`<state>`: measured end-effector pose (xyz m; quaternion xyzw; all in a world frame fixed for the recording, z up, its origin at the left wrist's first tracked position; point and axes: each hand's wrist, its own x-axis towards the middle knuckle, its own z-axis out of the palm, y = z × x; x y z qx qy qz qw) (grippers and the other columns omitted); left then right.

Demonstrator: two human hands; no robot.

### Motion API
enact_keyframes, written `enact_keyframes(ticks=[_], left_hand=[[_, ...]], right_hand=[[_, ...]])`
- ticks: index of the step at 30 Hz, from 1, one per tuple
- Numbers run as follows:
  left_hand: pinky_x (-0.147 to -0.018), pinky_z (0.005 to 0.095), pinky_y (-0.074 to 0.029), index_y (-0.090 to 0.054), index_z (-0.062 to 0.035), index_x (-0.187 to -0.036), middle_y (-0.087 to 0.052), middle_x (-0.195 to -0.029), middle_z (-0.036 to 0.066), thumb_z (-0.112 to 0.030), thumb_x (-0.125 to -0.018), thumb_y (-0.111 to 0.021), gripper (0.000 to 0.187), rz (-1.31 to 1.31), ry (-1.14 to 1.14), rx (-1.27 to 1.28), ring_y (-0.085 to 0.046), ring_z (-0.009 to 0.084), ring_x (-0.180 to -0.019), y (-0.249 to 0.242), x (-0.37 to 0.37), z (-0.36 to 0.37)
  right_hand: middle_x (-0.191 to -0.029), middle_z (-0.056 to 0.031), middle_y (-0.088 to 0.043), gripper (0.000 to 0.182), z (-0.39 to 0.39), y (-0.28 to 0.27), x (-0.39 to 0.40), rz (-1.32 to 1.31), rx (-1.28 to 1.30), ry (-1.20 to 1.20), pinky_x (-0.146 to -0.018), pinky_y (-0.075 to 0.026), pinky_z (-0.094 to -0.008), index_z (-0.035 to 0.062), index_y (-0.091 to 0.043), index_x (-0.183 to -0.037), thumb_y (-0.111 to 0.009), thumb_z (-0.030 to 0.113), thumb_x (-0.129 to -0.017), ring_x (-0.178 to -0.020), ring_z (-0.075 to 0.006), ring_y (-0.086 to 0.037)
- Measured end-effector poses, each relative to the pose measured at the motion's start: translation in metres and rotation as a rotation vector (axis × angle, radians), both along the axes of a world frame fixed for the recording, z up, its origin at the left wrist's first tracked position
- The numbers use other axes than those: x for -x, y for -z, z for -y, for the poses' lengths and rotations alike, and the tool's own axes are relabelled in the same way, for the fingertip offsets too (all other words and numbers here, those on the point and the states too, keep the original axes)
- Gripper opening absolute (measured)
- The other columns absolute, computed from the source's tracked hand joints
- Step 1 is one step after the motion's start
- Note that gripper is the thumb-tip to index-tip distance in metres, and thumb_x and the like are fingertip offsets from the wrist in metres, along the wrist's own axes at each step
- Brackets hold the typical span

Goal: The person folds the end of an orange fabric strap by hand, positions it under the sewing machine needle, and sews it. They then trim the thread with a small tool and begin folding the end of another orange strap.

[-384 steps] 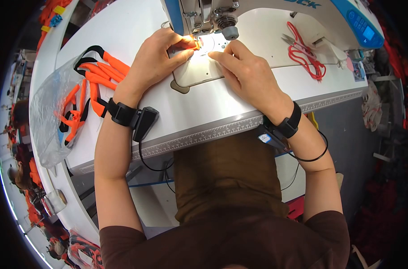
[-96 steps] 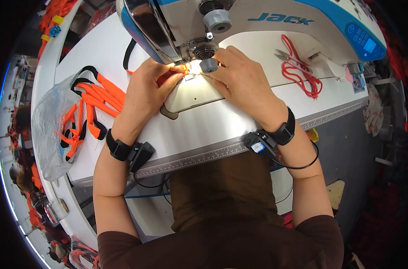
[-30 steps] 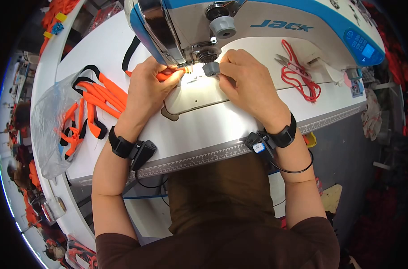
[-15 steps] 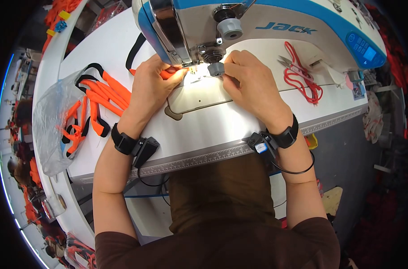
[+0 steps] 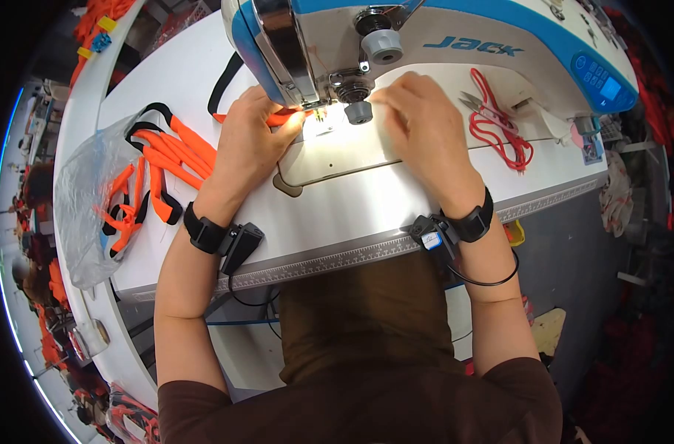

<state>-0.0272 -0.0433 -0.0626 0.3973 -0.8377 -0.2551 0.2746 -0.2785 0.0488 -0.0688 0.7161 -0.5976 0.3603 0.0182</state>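
Fingers [image 5: 289, 130] of the left hand [image 5: 247, 137] pinch the orange strip [image 5: 279, 118], well in from the ruled front edge of the tabletop [image 5: 329, 214]. Long axis runs roughly along that edge, beneath the sewing machine [image 5: 440, 33]; left hand nearer. Right hand [image 5: 429, 132] stands apart rightward; its grip cannot be told.
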Motion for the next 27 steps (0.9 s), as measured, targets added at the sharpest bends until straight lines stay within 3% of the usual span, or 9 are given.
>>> enact_keyframes(ticks=[7,13,14,15,18,22,27], left_hand=[[-0.077,0.0448,-0.053,-0.079,0.0005,-0.107,-0.065,-0.1,0.016,-0.006,-0.092,-0.073,0.017,0.212,0.074,0.237,-0.065,0.0334,-0.089,-0.02,-0.018,-0.006],[-0.075,0.0373,-0.056,-0.08,-0.0012,-0.109,-0.07,-0.101,0.013,-0.01,-0.092,-0.077,0.019,0.182,0.066,-0.017,-0.07,0.0263,-0.081,-0.039,-0.015,-0.02],[-0.073,0.0332,-0.055,-0.079,-0.0007,-0.111,-0.07,-0.098,0.011,-0.009,-0.092,-0.08,0.021,0.2,0.065,-0.101,-0.068,0.02,-0.077,-0.043,-0.015,-0.021],[-0.07,0.029,-0.054,-0.079,-0.0003,-0.113,-0.071,-0.096,0.008,-0.009,-0.091,-0.083,0.024,0.218,0.064,-0.186,-0.066,0.0138,-0.074,-0.045,-0.015,-0.022],[-0.07,0.0259,-0.054,-0.079,-0.0008,-0.113,-0.073,-0.098,0.006,-0.008,-0.091,-0.083,0.024,0.206,0.039,-0.306,-0.065,0.0093,-0.074,-0.046,-0.012,-0.026],[-0.07,0.0264,-0.055,-0.078,-0.0007,-0.114,-0.074,-0.101,0.005,-0.006,-0.091,-0.08,0.023,0.124,0.06,-0.276,-0.064,0.0086,-0.073,-0.039,-0.009,-0.031],[-0.071,0.0245,-0.056,-0.076,-0.0019,-0.129,-0.071,-0.095,0.004,-0.002,-0.092,-0.078,0.037,0.129,0.063,-0.309,-0.064,0.0073,-0.074,-0.042,-0.007,-0.034]], right_hand=[[-0.104,-0.0072,-0.068,0.021,0.001,0.004,0.01,-0.097,-0.042,0.274,-0.085,-0.057,-0.0442,0.0075,-0.078,-0.108,-0.072,-0.001,-0.089,-0.103,-0.0286,-0.065],[-0.107,-0.0093,-0.069,0.023,0.003,0.006,0.012,-0.225,0.039,0.291,-0.095,-0.053,-0.0453,0.0049,-0.077,-0.11,-0.073,-0.001,-0.087,-0.109,-0.0298,-0.064],[-0.107,-0.0093,-0.069,0.023,0.003,0.005,0.012,-0.226,0.041,0.285,-0.095,-0.053,-0.0453,0.0049,-0.077,-0.11,-0.073,-0.001,-0.087,-0.109,-0.0298,-0.064],[-0.107,-0.0094,-0.069,0.023,0.003,0.003,0.011,-0.218,0.077,0.245,-0.092,-0.054,-0.0447,0.0049,-0.077,-0.109,-0.073,-0.001,-0.087,-0.107,-0.03,-0.065],[-0.106,-0.0092,-0.069,0.021,0.001,-0.002,0.004,-0.116,0.065,0.116,-0.086,-0.056,-0.0429,0.0049,-0.076,-0.106,-0.072,0.0,-0.086,-0.103,-0.0302,-0.066],[-0.102,-0.008,-0.067,0.016,-0.001,-0.003,-0.009,-0.025,0.036,-0.131,-0.077,-0.057,-0.0402,0.0048,-0.074,-0.098,-0.071,0.0,-0.083,-0.095,-0.0298,-0.067],[-0.098,-0.0065,-0.065,0.006,-0.003,-0.006,-0.015,-0.069,-0.032,-0.241,-0.074,-0.056,-0.0409,0.0041,-0.073,-0.092,-0.073,0.003,-0.086,-0.093,-0.0273,-0.065]])
